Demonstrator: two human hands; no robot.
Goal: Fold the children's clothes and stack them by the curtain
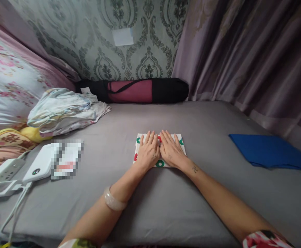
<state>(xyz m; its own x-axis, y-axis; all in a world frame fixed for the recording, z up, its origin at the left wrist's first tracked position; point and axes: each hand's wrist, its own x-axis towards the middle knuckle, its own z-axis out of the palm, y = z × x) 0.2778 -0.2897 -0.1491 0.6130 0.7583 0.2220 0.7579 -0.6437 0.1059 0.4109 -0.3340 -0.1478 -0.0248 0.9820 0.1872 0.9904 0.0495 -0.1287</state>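
Observation:
A small folded white cloth with red and green ring shapes lies flat on the grey bed sheet. My left hand rests palm down on its left half, fingers stretched out and pointing away from me. Beside it, my right hand presses flat on the right half in the same way. The two hands touch or nearly touch along their inner edges. Most of the cloth's middle is hidden beneath them. A pale bangle circles my left wrist.
Folded blue cloth lies at the right. On the left are a white power bank, a power strip with cables and a pixelated packet. Rumpled light clothes lie behind them. A black and maroon bag lies against the wall.

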